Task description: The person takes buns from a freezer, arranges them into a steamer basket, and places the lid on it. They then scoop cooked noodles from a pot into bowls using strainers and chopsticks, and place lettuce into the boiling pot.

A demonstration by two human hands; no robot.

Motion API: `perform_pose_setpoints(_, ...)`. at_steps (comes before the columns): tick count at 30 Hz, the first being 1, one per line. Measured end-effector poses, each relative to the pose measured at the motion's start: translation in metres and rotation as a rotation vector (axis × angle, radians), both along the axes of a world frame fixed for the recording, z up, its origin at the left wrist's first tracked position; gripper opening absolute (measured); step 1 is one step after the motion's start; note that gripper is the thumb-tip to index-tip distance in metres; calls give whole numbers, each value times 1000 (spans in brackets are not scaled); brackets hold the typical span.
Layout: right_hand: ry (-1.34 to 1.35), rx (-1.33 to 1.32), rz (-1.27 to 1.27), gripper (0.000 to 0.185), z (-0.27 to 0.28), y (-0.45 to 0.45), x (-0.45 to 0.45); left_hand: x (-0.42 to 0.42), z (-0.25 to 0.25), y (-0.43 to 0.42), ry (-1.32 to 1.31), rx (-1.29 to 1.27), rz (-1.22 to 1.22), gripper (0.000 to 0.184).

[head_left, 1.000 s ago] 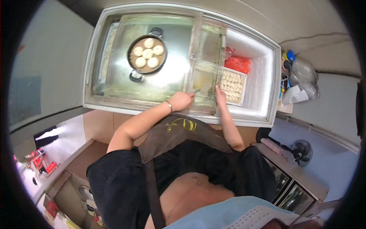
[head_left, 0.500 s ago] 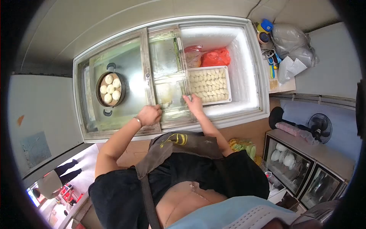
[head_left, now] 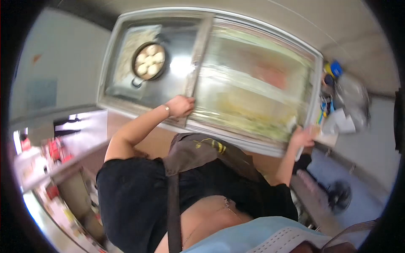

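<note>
1. Left hand (head_left: 180, 105): curled at the lid's (head_left: 236, 67) inner frame, likely for purchase; pinch unclear.
2. Right hand (head_left: 302, 137): spread at its outer corner, probably steadying.
3. Pan (head_left: 134, 63): beyond the left grip, clear of fingers.

On the right, a clear grey plastic bag (head_left: 352, 93) lies beside a blue-and-yellow item (head_left: 335, 68), with a white sheet (head_left: 345, 122) near some blue tools (head_left: 325, 104). Below them, a black fan (head_left: 340, 195) stands near a blurred pink bundle (head_left: 310, 183). Red items (head_left: 59, 150) show at far left.
</note>
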State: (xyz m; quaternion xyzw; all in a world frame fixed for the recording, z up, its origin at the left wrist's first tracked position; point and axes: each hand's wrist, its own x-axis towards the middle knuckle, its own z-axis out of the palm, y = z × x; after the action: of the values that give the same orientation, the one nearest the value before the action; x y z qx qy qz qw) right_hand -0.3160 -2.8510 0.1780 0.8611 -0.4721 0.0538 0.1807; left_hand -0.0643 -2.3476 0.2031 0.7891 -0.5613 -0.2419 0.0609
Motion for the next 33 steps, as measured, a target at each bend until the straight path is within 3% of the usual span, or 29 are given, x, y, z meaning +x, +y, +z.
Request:
perform_pose_setpoints(2, -120, -95, 138, 74, -10, -14, -8, -2, 0, 3, 24, -34, 39, 17)
perform_pose_setpoints(8, -25, 13, -3, 76, -16, -4, 23, -14, -7, 16, 17, -138, 189, 18)
perform_pose_setpoints(10, -310, 79, 326, 66, -33, 3, 51, -24, -11, 19, -3, -98, 288, 16)
perform_pose_setpoints(12, -517, 190, 640, 55, -47, 64, 115, -43, -1, 24, 16, -332, 538, 14)
perform_pose_setpoints(13, -648, 542, 783, 49, -45, 110, 151, -55, 16, 28, 35, -276, 631, 15)
perform_pose_setpoints(15, -740, 960, 940, 49, -48, 211, 208, -90, 21, 54, 16, -376, 809, 18)
perform_pose_setpoints(16, -621, 1147, 1016, 50, -27, 269, 232, -110, 21, 68, 18, -480, 940, 22)
perform_pose_setpoints(18, -456, 1381, 1167, 51, -4, 345, 259, -157, 25, 104, 101, -394, 1191, 23)
perform_pose_setpoints(20, -274, 1393, 1467, 52, -9, 415, 294, -216, 15, 147, 29, -419, 1387, 20)
perform_pose_setpoints(22, -166, 1369, 1481, 52, 14, 459, 300, -297, -11, 185, -45, -416, 1643, 20)
perform_pose_setpoints(25, -215, 1213, 1595, 49, -36, 487, 326, -444, -63, 237, -133, -342, 2288, 21)
perform_pose_setpoints(27, -224, 1143, 1575, 43, -35, 502, 318, -549, -87, 240, -5, -607, 2942, 24)
perform_pose_setpoints(29, -248, 1056, 1554, 37, -35, 512, 318, -664, -126, 231, 33, -416, 3318, 30)
perform_pose_setpoints(30, -270, 1002, 1551, 34, -34, 516, 319, -718, -142, 221, 300, -188, 3363, 32)
perform_pose_setpoints(32, -248, 890, 1509, 31, -20, 526, 307, -802, -174, 190, 435, 285, 3289, 26)
perform_pose_setpoints(33, -273, 902, 1501, 30, -26, 526, 309, -827, -188, 179, 624, 222, 3447, 35)
